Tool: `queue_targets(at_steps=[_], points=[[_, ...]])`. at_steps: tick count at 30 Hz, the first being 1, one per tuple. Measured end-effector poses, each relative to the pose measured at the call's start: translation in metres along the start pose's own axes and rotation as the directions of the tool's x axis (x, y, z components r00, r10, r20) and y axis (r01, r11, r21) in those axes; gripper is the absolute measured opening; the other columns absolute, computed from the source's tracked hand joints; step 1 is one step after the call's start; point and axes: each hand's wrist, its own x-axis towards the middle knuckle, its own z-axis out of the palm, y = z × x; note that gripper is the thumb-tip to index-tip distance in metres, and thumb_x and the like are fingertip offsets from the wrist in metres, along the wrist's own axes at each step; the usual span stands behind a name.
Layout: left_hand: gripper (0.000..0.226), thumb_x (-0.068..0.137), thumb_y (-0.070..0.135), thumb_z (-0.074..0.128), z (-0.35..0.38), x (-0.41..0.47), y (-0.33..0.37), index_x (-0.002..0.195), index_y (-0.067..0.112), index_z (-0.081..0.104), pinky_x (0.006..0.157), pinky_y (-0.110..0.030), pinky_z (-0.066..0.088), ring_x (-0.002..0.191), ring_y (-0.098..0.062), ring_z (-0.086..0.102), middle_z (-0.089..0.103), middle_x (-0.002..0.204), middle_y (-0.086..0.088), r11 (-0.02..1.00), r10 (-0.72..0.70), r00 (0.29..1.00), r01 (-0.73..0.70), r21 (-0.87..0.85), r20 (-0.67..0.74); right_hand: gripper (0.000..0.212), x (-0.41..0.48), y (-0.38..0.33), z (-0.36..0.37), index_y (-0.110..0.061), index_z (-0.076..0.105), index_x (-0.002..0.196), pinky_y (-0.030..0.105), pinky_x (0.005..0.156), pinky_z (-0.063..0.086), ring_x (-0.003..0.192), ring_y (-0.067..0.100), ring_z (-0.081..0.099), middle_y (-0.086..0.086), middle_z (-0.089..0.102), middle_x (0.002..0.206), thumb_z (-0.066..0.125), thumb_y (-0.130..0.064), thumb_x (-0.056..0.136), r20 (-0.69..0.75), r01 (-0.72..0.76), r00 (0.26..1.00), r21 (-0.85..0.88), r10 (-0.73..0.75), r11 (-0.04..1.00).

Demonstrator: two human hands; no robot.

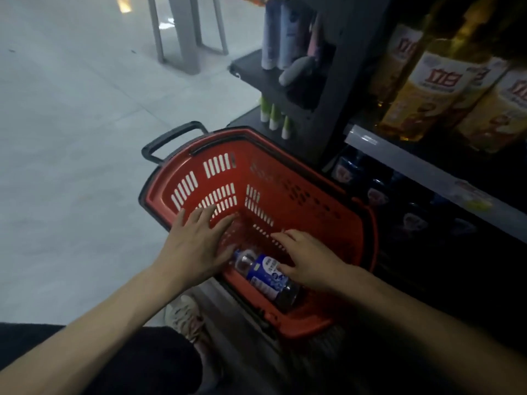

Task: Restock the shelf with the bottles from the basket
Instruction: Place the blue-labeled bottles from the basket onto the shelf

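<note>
Both hands reach into the red basket (288,178). The left hand (196,246) is spread flat, holding nothing. The right hand (308,258) has loosely straight fingers, its thumb at the label of the bottle (265,273); whether they touch is unclear. The bottle lies on its side by the basket's near wall. Beyond, to the right, the shelf (413,163) holds dark bottles (376,192) below and yellow bottles (436,89) above.

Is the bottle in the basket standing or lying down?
Lying down: the bottle rests on its side at the near end of the basket.

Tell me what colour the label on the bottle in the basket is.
The label is blue and white; the head view shows it best.
</note>
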Motion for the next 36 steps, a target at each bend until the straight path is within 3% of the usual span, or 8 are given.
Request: queue_targets(at_steps=[5,9,12,16,20,24,30,36], points=[[0.081,0.089,0.075,0.019,0.007,0.003,-0.014,0.156,0.034,0.041,0.122,-0.051,0.029,0.145,-0.028,0.044,0.045,0.158,-0.009,0.995,-0.025,1.0,0.026,-0.094,0.008,0.07,0.072,-0.002,0.041,-0.016,0.045,0.144,0.04,0.098,0.051,0.122,0.03,0.059,0.013,0.059,0.135,0.071,-0.045,0.086,0.253,-0.174,0.958,0.129,0.137,0.976],[0.078,0.09,0.073,0.021,0.011,0.002,-0.016,0.154,0.033,0.044,0.121,-0.049,0.03,0.143,-0.025,0.046,0.049,0.155,-0.006,0.993,-0.014,1.0,0.014,-0.116,-0.004,0.1,0.104,0.003,0.072,-0.016,0.044,0.146,0.039,0.096,0.053,0.12,0.025,0.06,0.008,0.059,0.138,0.079,-0.062,0.064,0.321,-0.264,0.927,0.195,0.192,0.945],[0.075,0.091,0.069,0.027,0.012,0.003,-0.018,0.15,0.03,0.049,0.118,-0.05,0.033,0.138,-0.028,0.052,0.055,0.15,-0.009,0.99,-0.014,1.0,0.012,-0.139,-0.019,0.1,0.115,0.009,0.101,-0.02,0.038,0.148,0.04,0.099,0.052,0.12,0.027,0.059,0.011,0.056,0.14,0.085,-0.055,0.067,0.376,-0.289,0.901,0.145,0.218,0.946],[0.075,0.092,0.069,0.025,0.014,0.005,-0.019,0.152,0.03,0.047,0.119,-0.049,0.031,0.14,-0.026,0.049,0.052,0.152,-0.007,0.989,-0.026,1.0,0.024,-0.149,-0.015,0.117,0.126,0.018,0.123,-0.022,0.019,0.157,0.045,0.105,0.049,0.128,0.035,0.053,0.018,0.043,0.147,0.086,-0.053,0.068,0.395,-0.298,0.89,0.123,0.229,0.946],[0.078,0.092,0.071,0.019,0.015,0.005,-0.019,0.154,0.031,0.044,0.121,-0.046,0.026,0.143,-0.023,0.045,0.049,0.155,-0.004,0.988,-0.041,0.999,0.04,-0.148,-0.004,0.12,0.129,0.022,0.131,-0.023,0.031,0.146,0.044,0.1,0.052,0.122,0.029,0.055,0.01,0.047,0.14,0.092,-0.056,0.049,0.422,-0.371,0.864,0.168,0.273,0.913],[0.073,0.094,0.07,0.026,0.018,0.007,-0.019,0.153,0.031,0.044,0.121,-0.047,0.027,0.143,-0.023,0.046,0.05,0.155,-0.003,0.989,-0.052,0.999,0.051,-0.142,-0.007,0.146,0.132,0.031,0.148,-0.033,0.017,0.153,0.049,0.096,0.056,0.125,0.027,0.053,0.006,0.044,0.144,0.092,-0.057,0.031,0.435,-0.455,0.848,0.305,0.302,0.837],[0.076,0.089,0.069,0.028,0.015,0.01,-0.017,0.15,0.028,0.05,0.116,-0.049,0.034,0.138,-0.027,0.052,0.055,0.15,-0.008,0.992,-0.058,0.998,0.057,-0.116,-0.001,0.121,0.125,0.01,0.138,-0.018,0.03,0.142,0.05,0.105,0.046,0.129,0.032,0.048,0.012,0.047,0.14,0.094,-0.054,0.045,0.319,-0.405,0.884,0.16,0.341,0.9],[0.072,0.088,0.063,0.038,0.014,0.018,-0.014,0.147,0.026,0.055,0.109,-0.049,0.04,0.129,-0.032,0.057,0.06,0.14,-0.013,0.991,-0.101,0.994,0.104,-0.086,0.032,0.133,0.125,0.008,0.116,-0.011,0.014,0.154,0.051,0.104,0.043,0.129,0.035,0.044,0.018,0.043,0.141,0.09,-0.061,0.056,0.095,-0.262,0.959,-0.052,0.266,0.964]])
